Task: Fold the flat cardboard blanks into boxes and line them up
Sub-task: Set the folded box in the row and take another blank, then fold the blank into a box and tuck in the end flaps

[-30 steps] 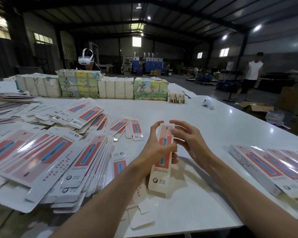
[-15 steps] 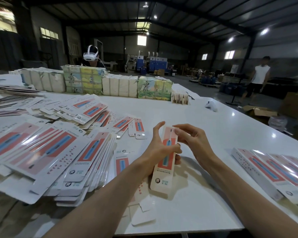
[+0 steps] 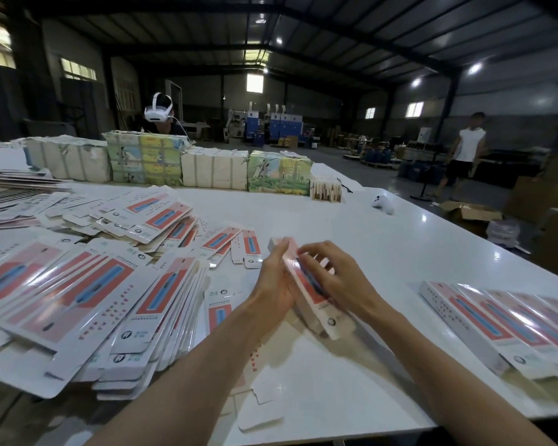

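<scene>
1. The room was a dim metal-roofed warehouse with ceiling lamps. Blue machines stood at 12 o'clock, and a person in a white sleeveless top [image 3: 467, 149] stood at 2 o'clock.
2. The glossy white table [image 3: 384, 252] filled the foreground.
3. Flat white cardboard blanks [image 3: 78, 300] with pink panels and blue stripes lay heaped from 8 to 11 o'clock. Each white end bore a round logo, but the print was too blurred to read.
4. Paper-wrapped bundles [image 3: 213, 167], some plain and some with illustrated covers, lined the far edge at 11 to 12 o'clock. A person in a white headset [image 3: 158, 112] was behind them.
5. Folded boxes [image 3: 496, 320] of the same print lay side by side, touching, at 3 o'clock.
6. A long white-and-pink cardboard box [image 3: 322, 312] was held slanted above the table at centre.
7. The left hand [image 3: 273, 278] grasped its left side.
8. The right hand [image 3: 332, 275] arched bent fingers over its top, too blurred to tell whether it gripped.
9. A small white controller [image 3: 382, 202] lay at 1 o'clock.
</scene>
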The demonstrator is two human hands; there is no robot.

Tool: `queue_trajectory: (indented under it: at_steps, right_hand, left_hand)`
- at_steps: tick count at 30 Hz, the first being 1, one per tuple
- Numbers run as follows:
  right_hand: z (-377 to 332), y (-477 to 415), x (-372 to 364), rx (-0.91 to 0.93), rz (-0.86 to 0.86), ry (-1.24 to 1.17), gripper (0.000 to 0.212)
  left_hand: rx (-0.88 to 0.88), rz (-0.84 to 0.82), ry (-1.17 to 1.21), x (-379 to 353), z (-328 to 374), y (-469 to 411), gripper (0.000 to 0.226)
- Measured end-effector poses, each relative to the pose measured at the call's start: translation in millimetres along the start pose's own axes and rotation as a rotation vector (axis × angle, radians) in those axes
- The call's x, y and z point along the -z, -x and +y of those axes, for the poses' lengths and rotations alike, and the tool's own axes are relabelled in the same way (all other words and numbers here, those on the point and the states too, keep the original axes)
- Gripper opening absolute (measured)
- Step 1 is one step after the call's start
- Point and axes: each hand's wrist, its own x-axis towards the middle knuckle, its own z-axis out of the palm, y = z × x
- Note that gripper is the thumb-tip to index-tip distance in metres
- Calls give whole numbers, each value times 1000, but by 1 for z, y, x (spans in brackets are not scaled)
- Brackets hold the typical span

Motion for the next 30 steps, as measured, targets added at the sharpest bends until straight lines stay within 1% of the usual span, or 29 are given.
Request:
queue_trajectory:
  at_steps: [2, 3, 4, 6, 8, 10, 13, 14, 16, 19, 22, 24, 30]
  right_hand:
    - [-6, 3, 0, 6, -130, 138, 44]
    - [-7, 5, -1, 8, -161, 227, 51]
    - [-9, 7, -3, 9, -170, 286, 53]
    - [-11, 11, -4, 0, -137, 291, 50]
    - [-12, 15, 2, -8, -65, 273, 41]
    - [-9, 20, 16, -32, -10, 303, 40]
    - [3, 30, 43, -160, 13, 375, 50]
    - [8, 36, 51, -206, 9, 414, 51]
    - [18, 52, 65, -294, -19, 513, 50]
    - [33, 77, 79, -391, -100, 764, 45]
    - [42, 90, 90, -397, -89, 990, 42]
    - [45, 93, 99, -415, -67, 1057, 41]
    - [50, 103, 126, -492, -104, 1096, 45]
  left_hand:
    - [-3, 26, 95, 0, 3, 0, 44]
    - [-1, 52, 108, 1, 3, -1, 47]
    - [11, 61, 87, 1, 3, -1, 51]
    - [36, 6, 14, 0, 1, 0, 51]
    - [25, -32, -120, -2, -3, 0, 44]
    - [-47, -56, -432, -1, -6, 2, 37]
    - [-254, -100, -1052, 11, -15, 2, 22]
    - [-296, -122, -1206, 15, -18, 3, 20]
    - [-344, -170, -1389, 17, -25, 5, 20]
    - [-380, -199, -1460, 14, -27, 8, 18]
    - [-367, -200, -1454, 15, -25, 9, 18]
    - [-360, -209, -1457, 14, -26, 10, 19]
    - [-367, -215, -1472, 13, -25, 10, 19]
